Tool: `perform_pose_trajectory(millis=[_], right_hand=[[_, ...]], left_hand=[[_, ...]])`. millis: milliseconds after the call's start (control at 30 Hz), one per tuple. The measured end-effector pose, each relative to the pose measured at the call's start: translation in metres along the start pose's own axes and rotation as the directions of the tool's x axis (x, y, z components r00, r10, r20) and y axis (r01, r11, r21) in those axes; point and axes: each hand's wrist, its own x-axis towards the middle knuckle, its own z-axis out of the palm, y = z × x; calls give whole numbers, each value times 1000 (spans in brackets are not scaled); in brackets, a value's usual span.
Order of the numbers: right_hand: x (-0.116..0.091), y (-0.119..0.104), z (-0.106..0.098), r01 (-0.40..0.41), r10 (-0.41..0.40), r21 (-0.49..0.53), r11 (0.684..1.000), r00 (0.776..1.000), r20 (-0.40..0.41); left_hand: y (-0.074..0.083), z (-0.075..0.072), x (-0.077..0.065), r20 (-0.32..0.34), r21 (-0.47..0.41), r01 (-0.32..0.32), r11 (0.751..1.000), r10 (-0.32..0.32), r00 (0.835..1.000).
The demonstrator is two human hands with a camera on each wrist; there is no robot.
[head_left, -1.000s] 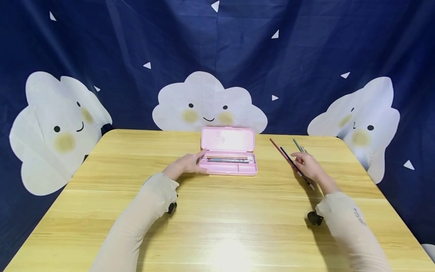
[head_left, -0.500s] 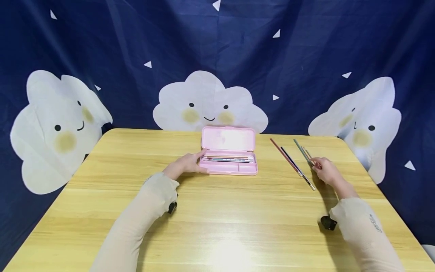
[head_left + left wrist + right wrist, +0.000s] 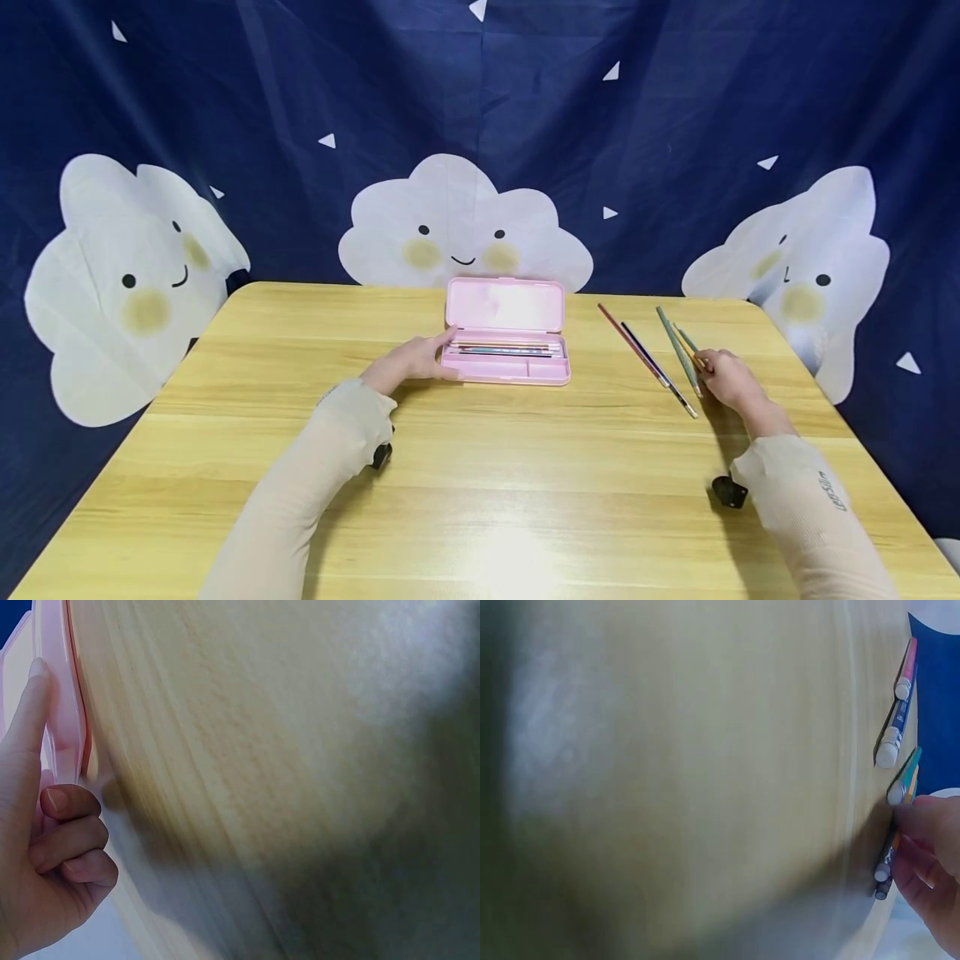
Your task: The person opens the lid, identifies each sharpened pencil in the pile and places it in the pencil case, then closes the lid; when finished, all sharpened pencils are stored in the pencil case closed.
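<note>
My left hand (image 3: 412, 363) holds the left end of an open pink pencil case (image 3: 487, 373). In the left wrist view one finger lies straight along the case (image 3: 66, 712), with other fingers curled beside it. Several pencils (image 3: 506, 350) lie in its long back compartment. At the right, my right hand (image 3: 731, 379) pinches a yellow pencil (image 3: 684, 343) low over the table, with a teal-green pencil (image 3: 687, 338) right beside it. In the right wrist view two dark pencil ends (image 3: 883, 874) stick out beneath the fingertips. A green patterned pencil (image 3: 678, 350) lies just left of the hand.
A red pencil (image 3: 630, 342) and a dark blue pencil (image 3: 658, 369) lie crossed on the wooden table (image 3: 480, 467), between case and right hand. The case lid (image 3: 505, 305) stands raised at the back. A blue cloud-print curtain (image 3: 645, 125) hangs behind the table.
My right hand has moved right, from beside the red and dark blue pencils to the yellow one. The green pencil has shifted slightly and shows more fully. My left hand stays on the case.
</note>
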Motion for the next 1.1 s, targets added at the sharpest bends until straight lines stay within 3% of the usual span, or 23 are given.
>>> perform_pose_trajectory(millis=[233,633,833,1100], right_hand=[[2,-5,-1,-48,49,-34,998,998,37],[5,-24,2,-50,50,-9,999,998,-41],[15,-52,3,30,-29,19,999,997,-72],[26,-89,16,175,-166,53,983,977,-131]], left_hand=[[1,-1,0,-4,-8,-3,1000,3,1000],[2,-1,0,-6,-5,0,1000,0,1000],[1,-1,-1,0,-7,4,1000,-4,1000],[2,-2,-1,6,-8,9,1000,-9,1000]])
